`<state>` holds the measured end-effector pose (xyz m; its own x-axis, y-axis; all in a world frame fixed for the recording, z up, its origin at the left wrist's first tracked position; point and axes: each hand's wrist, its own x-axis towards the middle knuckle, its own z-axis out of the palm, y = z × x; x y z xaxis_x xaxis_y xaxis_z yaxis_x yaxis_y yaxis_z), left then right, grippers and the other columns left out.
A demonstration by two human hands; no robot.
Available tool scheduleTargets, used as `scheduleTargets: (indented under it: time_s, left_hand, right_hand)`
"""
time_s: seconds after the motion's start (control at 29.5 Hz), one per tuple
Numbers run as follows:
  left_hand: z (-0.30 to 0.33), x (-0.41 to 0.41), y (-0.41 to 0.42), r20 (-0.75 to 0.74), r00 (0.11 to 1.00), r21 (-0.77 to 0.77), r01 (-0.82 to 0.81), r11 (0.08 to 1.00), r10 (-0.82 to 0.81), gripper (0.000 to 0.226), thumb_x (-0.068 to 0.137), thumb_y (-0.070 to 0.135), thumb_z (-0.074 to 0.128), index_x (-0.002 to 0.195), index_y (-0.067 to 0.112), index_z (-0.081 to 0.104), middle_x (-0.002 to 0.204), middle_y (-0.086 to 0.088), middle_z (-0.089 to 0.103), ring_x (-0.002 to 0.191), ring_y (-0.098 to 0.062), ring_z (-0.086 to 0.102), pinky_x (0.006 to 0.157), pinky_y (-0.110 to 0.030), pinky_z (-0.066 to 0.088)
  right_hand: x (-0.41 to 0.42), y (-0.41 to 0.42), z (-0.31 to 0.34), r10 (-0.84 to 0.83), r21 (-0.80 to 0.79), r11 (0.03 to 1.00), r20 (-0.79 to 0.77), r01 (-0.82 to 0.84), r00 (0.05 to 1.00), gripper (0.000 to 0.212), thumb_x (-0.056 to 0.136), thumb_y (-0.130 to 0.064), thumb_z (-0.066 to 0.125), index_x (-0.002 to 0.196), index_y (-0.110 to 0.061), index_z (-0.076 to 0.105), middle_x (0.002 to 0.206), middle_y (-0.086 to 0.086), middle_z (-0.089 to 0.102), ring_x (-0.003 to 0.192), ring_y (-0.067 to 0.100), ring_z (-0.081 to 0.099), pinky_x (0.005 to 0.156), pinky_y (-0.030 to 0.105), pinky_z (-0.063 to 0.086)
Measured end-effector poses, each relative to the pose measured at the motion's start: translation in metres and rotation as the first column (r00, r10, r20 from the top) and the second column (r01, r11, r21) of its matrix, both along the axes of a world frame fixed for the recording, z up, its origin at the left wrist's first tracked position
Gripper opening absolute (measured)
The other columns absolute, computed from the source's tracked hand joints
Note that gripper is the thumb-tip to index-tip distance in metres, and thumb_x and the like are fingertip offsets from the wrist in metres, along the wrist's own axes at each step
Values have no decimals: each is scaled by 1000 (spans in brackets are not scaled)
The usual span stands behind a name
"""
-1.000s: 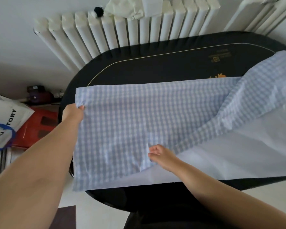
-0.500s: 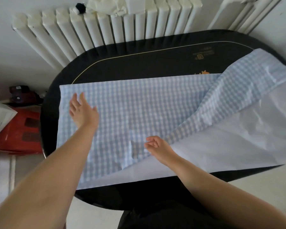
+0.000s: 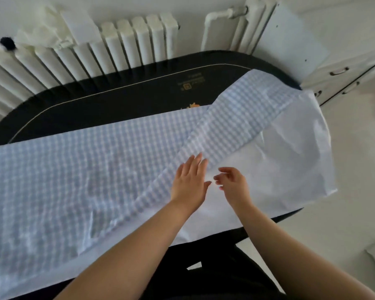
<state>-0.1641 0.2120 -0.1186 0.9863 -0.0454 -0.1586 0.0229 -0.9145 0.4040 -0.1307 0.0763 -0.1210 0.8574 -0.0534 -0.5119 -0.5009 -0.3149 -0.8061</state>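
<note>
A blue-and-white checked cloth (image 3: 78, 176) lies folded over on a black oval table (image 3: 108, 102), its plain white underside (image 3: 275, 176) showing at the right and along the near edge. My left hand (image 3: 189, 182) lies flat with straight fingers on the diagonal fold of the cloth. Just to its right, my right hand (image 3: 232, 182) hovers over the white part with loosely curled fingers and holds nothing.
A white radiator (image 3: 108, 48) with a crumpled pale cloth (image 3: 46, 33) on top stands behind the table. A white cabinet with drawer handles (image 3: 342, 76) is at the right. The cloth overhangs the table's right end and near edge.
My left hand has let go of the cloth's left corner and moved right onto the fold beside my right hand. The view has swung to the right.
</note>
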Motion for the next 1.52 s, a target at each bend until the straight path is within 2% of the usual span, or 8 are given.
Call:
scheduleTargets:
  time_s: [0.2, 0.41, 0.68, 0.88, 1.05, 1.18, 1.35, 1.52]
  left_hand:
    - [-20, 58, -109, -141, 989, 213, 74, 974, -45, 71, 99, 40, 38, 151, 14, -4, 157, -4, -22, 145, -27, -17, 118, -45, -3]
    - [-40, 110, -132, -202, 958, 274, -145, 951, 204, 80, 91, 13, 36, 148, 18, -19, 155, -1, -30, 145, -26, -18, 118, -47, 1]
    - [-46, 138, -113, -209, 899, 301, -316, 900, 386, 35, 99, 18, 37, 133, 21, 46, 136, -6, 43, 121, -30, 41, 83, -42, 45]
    - [-11, 113, -109, 343, 846, -54, -416, 908, 408, 21, 92, 16, 50, 88, 5, 67, 80, -13, 68, 73, -35, 63, 56, -34, 45]
    - [5, 60, -127, 419, 897, -7, -156, 988, 144, 25, 89, 22, 46, 86, 10, 68, 73, -2, 65, 63, -26, 60, 54, -31, 44]
    - [-10, 33, -139, 293, 956, -2, -13, 1000, 13, 26, 88, 26, 48, 95, 16, 71, 83, 4, 69, 71, -21, 64, 57, -30, 47]
    - [-17, 22, -142, 186, 981, -98, 71, 993, -51, 35, 91, 32, 41, 103, 18, 71, 97, 5, 71, 80, -19, 67, 64, -30, 52]
    - [-24, 23, -123, -191, 978, -27, 79, 996, -83, 65, 85, 69, 36, 136, 30, 47, 151, 8, 30, 142, -20, 19, 115, -38, 14]
  right_hand:
    - [65, -162, 1, -77, -255, 960, 157, 116, 985, 17, 92, -12, 49, 99, -26, 56, 92, -4, 66, 89, 17, 61, 78, 32, 47]
    - [111, -227, -4, 105, -281, 954, -14, -105, 994, 20, 92, -16, 53, 110, -20, 61, 103, 6, 68, 85, 21, 61, 67, 26, 45]
    - [127, -199, -11, 472, -107, 846, -303, -522, 828, 58, 90, -37, 61, 140, -19, 40, 143, 4, 45, 127, 20, 48, 97, 29, 42]
    - [120, -176, 0, 518, 69, 838, -411, -542, 750, 105, 66, -89, 32, 148, -23, 30, 155, -2, 28, 142, 17, 26, 117, 38, 19]
    - [114, -165, -4, 177, 225, 968, -308, -109, 935, 134, 32, -103, 32, 140, -24, 45, 144, -11, 37, 133, 6, 30, 113, 33, 19]
    - [106, -167, -12, -169, 358, 896, -271, 262, 948, 82, 82, -77, 23, 140, -24, 44, 142, 0, 50, 129, 18, 46, 107, 33, 32]
    - [96, -168, -4, -157, 348, 889, -375, 296, 914, 46, 72, -59, 64, 106, -27, 65, 124, -1, 64, 116, 22, 58, 102, 41, 39]
    - [97, -162, 8, -222, 366, 828, -481, 425, 848, 35, 85, -21, 66, 117, -10, 64, 108, 6, 70, 93, 25, 67, 87, 42, 49]
